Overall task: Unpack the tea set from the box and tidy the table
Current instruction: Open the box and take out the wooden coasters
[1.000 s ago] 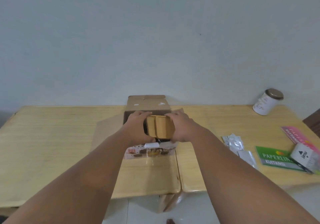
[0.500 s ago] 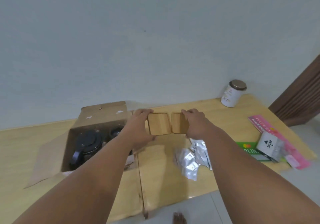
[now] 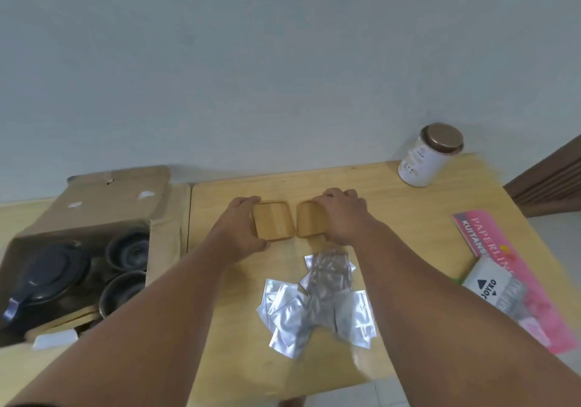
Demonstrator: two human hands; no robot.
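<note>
Two small wooden trays lie side by side on the table, near the wall. My left hand grips the left wooden tray by its edges. My right hand grips the right wooden tray, partly covering it. At the left stands the open cardboard box. Inside it are a dark teapot and two dark cups.
A heap of silver foil sachets lies on the wooden table just behind my wrists. A white jar with a brown lid stands at the back right. Pink and white booklets and a white packet lie at the right edge.
Both hands lifted the stacked trays out of the box, split them apart and carried them right, onto the table. The view swung right and tipped down.
</note>
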